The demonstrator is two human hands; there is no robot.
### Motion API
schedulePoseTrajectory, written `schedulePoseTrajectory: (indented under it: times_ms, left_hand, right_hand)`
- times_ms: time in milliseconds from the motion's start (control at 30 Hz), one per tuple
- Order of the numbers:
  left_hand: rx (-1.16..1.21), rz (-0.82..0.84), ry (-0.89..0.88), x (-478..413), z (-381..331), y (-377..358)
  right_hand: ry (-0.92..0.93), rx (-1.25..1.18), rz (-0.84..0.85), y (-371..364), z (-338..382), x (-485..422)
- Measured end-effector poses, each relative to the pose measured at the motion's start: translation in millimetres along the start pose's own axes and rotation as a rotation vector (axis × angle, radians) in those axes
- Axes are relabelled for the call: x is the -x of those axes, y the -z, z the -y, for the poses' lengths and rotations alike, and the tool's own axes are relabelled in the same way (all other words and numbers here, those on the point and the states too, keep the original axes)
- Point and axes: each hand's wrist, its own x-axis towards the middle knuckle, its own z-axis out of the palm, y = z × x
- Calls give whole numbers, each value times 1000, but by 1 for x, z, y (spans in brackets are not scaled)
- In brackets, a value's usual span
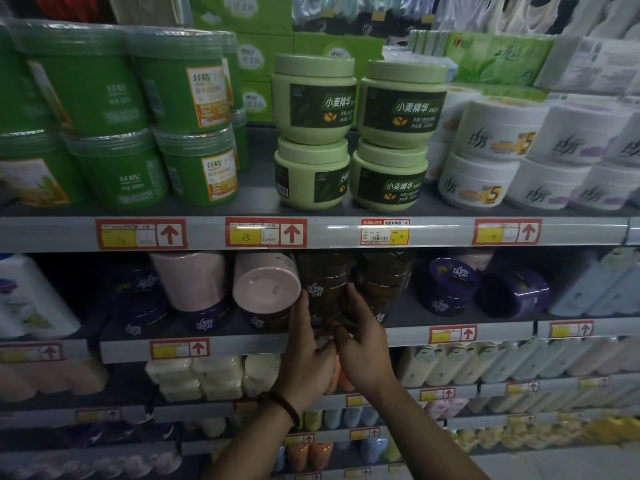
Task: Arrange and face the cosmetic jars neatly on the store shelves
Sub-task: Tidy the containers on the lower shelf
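Observation:
On the second shelf (450, 325) stands a stack of dark brown jars (325, 285), with a second brown stack (381, 282) right beside it. My left hand (308, 344) grips the left side of the lowest brown jar and my right hand (363, 337) grips its right side, fingers curled round it. A pink jar (266, 287) lies tipped on its side just left of my hands, its base facing me. Purple jars (446, 289) lie tilted to the right.
The shelf above holds dark green tubs (180, 95), pale green jars (313, 98) stacked in twos and white jars (498, 133). Price tags run along the shelf edges (266, 232). White bottles (27, 299) stand far left; soaps and bottles fill the lower shelves.

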Motion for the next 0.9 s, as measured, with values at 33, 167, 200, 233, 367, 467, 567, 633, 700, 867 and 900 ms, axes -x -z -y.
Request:
schedulePoseTrajectory:
  times_ms: [33,167,200,233,367,467,567,633,700,867,900]
  left_hand:
    - [-1,-4,7,1,0,-1]
    - [7,-22,15,0,-5,-2]
    - [2,-22,16,-1,-6,-2]
    - [3,-22,21,-2,-5,-3]
    - [24,-43,32,3,-3,-6]
    - [30,-64,52,10,-4,-12]
    - [6,-74,32,14,-5,-18]
    - [-10,-101,36,14,-8,-22]
    - [-8,-131,36,13,-11,-27]
    - [34,-115,-15,19,-26,-47]
    - [33,-103,-19,19,-27,-52]
  right_hand:
    - [-2,-1,-3,1,1,0]
    - [1,10,-9,2,1,0]
    - [6,11,-11,2,2,0]
    - [10,9,-13,2,2,1]
    - [34,1,-46,5,2,4]
    - [42,-41,-85,9,3,7]
    - [49,-82,-107,17,5,8]
    - [57,-104,-121,24,5,8]
    - [52,-128,-133,31,4,7]
    - [24,-140,-155,55,-5,5]
    - [16,-143,-163,61,-7,5]
